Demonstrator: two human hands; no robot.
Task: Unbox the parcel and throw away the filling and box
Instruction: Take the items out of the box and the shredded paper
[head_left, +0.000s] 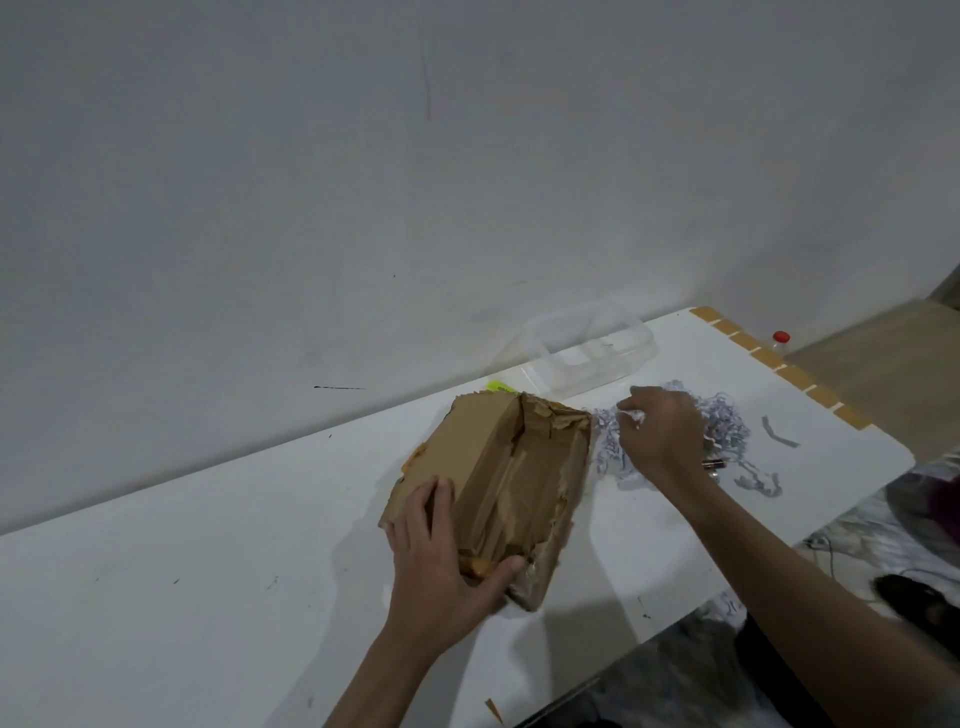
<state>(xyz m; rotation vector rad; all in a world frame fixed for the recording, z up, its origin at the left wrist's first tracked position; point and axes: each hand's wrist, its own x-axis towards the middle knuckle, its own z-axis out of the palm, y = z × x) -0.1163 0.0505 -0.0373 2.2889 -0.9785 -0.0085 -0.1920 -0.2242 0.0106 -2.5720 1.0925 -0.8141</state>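
An opened brown cardboard box (511, 478) with torn edges lies on the white table (208, 597). Its inside looks empty. My left hand (441, 561) grips the box's near end, thumb over the rim and fingers along its left side. To the right of the box a heap of shredded white paper filling (727, 426) lies on the table. My right hand (662, 436) is on the heap and pinches a tuft of the shreds between its fingertips. A small dark and metal object (712, 465) peeks out beside my right wrist.
A clear plastic container (587, 348) stands by the wall behind the box. A yellow-green item (498, 387) shows behind the box. A grey strip (779, 436) lies right of the filling. The table's right edge is near; a red-capped bottle (781, 340) stands beyond it.
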